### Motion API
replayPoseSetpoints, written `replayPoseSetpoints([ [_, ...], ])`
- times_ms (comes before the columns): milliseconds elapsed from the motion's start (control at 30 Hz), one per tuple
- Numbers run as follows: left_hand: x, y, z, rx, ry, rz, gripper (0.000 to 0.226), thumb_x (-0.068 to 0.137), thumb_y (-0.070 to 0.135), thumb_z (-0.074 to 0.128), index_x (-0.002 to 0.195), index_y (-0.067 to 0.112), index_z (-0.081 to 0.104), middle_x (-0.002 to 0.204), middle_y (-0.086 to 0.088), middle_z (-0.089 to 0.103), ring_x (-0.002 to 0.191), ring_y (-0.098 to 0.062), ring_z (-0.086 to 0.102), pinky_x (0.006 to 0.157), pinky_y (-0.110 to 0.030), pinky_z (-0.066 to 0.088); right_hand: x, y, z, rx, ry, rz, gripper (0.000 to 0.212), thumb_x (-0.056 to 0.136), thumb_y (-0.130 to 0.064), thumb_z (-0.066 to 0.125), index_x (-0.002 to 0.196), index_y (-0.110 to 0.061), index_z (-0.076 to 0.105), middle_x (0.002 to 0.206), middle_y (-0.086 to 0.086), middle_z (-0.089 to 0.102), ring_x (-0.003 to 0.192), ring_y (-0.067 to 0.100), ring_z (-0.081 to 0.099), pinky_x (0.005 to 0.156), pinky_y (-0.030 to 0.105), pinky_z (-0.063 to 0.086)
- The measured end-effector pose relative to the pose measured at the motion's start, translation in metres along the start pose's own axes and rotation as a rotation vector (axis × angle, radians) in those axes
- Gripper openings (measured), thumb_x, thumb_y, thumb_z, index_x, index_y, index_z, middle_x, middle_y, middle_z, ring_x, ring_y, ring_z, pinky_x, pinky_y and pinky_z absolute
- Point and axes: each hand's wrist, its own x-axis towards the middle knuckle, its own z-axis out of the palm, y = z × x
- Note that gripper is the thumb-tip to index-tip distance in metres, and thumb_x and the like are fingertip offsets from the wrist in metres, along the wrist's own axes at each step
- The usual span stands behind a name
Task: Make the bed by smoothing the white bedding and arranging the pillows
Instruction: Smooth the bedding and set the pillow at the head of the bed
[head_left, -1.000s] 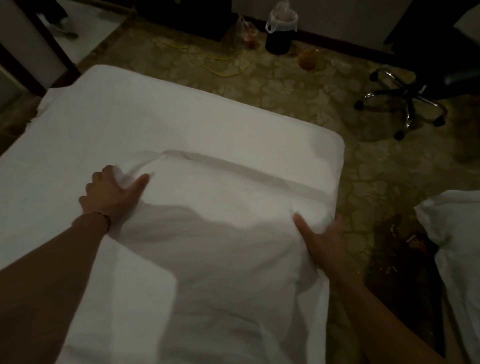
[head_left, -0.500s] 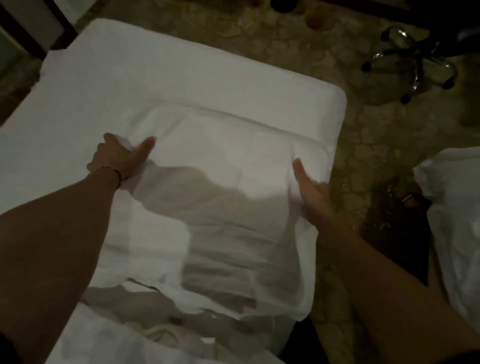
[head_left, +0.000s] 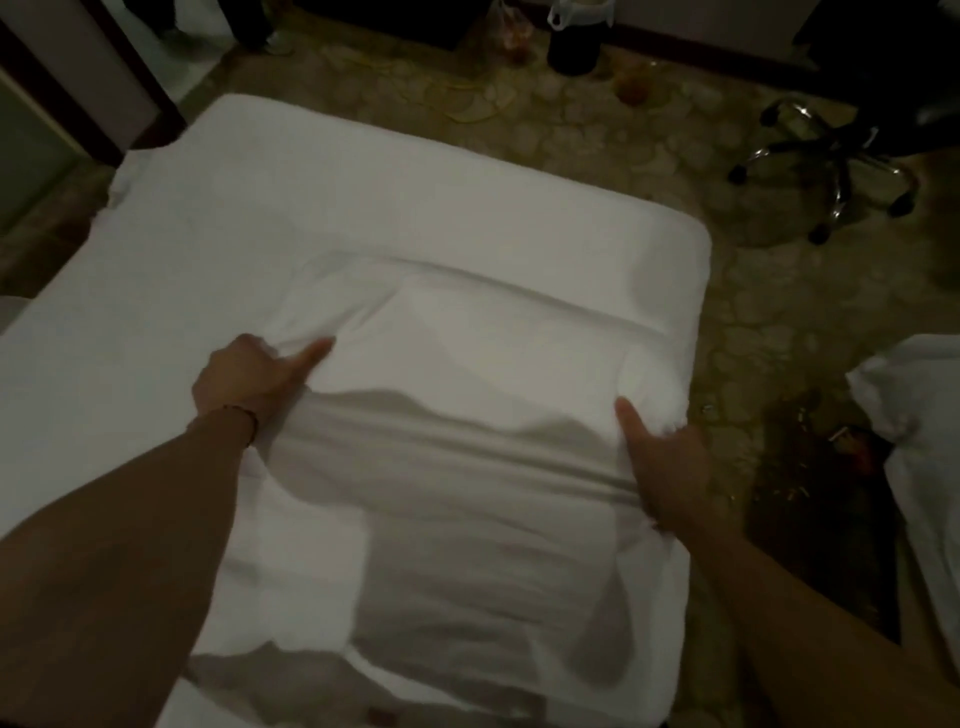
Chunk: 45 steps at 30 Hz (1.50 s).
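My left hand (head_left: 249, 376) grips a bunched fold of the white sheet (head_left: 467, 374), thumb extended toward the right along the cloth. My right hand (head_left: 662, 467) holds the sheet's right edge, thumb lying on top and fingers curled under the fabric. Taut creases run across the sheet between both hands. The sheet lies over the white mattress (head_left: 363, 197), whose far right corner is rounded. Beyond the bed, on patterned carpet (head_left: 597, 135), stand a dark bin (head_left: 574, 44) lined with a white bag and an office chair (head_left: 841, 156) with a chrome base. A second piece of white bedding (head_left: 919, 415) lies at the right edge.
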Motion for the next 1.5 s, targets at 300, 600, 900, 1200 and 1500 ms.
replayPoseSetpoints([
  [300, 0.086, 0.056, -0.011, -0.175, -0.131, -0.048, 0.136, 0.060, 0.101, 0.038, 0.149, -0.001, 0.025, 0.150, -0.028, 0.034, 0.134, -0.048, 0.039, 0.111, -0.057, 0.034, 0.111, -0.034, -0.008, 0.041, -0.224, 0.142, 0.132, 0.032, -0.102, 0.059, 0.141, -0.028, 0.048, 0.138, 0.003, 0.053, 0.116, 0.033, 0.056, 0.097, 0.049, 0.047],
  [600, 0.107, 0.097, 0.024, -0.144, -0.127, -0.070, 0.115, 0.072, 0.091, 0.045, 0.145, 0.002, 0.039, 0.144, -0.024, 0.047, 0.130, -0.042, 0.047, 0.106, -0.049, 0.039, 0.118, -0.062, 0.025, 0.043, -0.128, 0.144, 0.145, 0.032, -0.102, 0.058, 0.145, -0.013, 0.042, 0.136, 0.002, 0.052, 0.121, 0.036, 0.053, 0.104, 0.049, 0.045],
  [900, 0.093, 0.084, -0.004, -0.344, 0.253, 0.035, 0.082, 0.079, 0.078, 0.055, 0.087, -0.002, 0.068, 0.093, -0.027, 0.067, 0.095, -0.041, 0.064, 0.081, -0.044, 0.047, 0.077, -0.056, 0.018, 0.183, 0.183, -0.195, 0.104, 0.069, -0.082, 0.063, 0.148, -0.019, 0.036, 0.138, -0.002, 0.049, 0.127, 0.018, 0.046, 0.107, 0.040, 0.039],
  [1200, 0.078, 0.072, 0.011, -0.315, 0.271, 0.002, 0.073, 0.085, 0.074, 0.053, 0.099, 0.003, 0.058, 0.106, -0.023, 0.063, 0.107, -0.039, 0.058, 0.081, -0.041, 0.043, 0.085, -0.050, 0.023, 0.003, 0.186, -0.229, 0.099, 0.080, -0.079, 0.052, 0.146, -0.008, 0.037, 0.147, 0.013, 0.046, 0.135, 0.033, 0.043, 0.106, 0.033, 0.030],
  [1500, 0.044, 0.071, 0.023, 0.019, 0.189, 0.189, 0.095, 0.081, 0.084, 0.034, 0.153, 0.024, 0.022, 0.153, -0.017, 0.030, 0.141, -0.045, 0.025, 0.107, -0.066, 0.023, 0.007, -0.052, 0.058, -0.456, 0.121, -0.779, 0.076, 0.094, -0.064, 0.038, 0.155, -0.021, 0.023, 0.162, 0.013, 0.016, 0.149, 0.031, 0.011, 0.120, 0.047, 0.009],
])
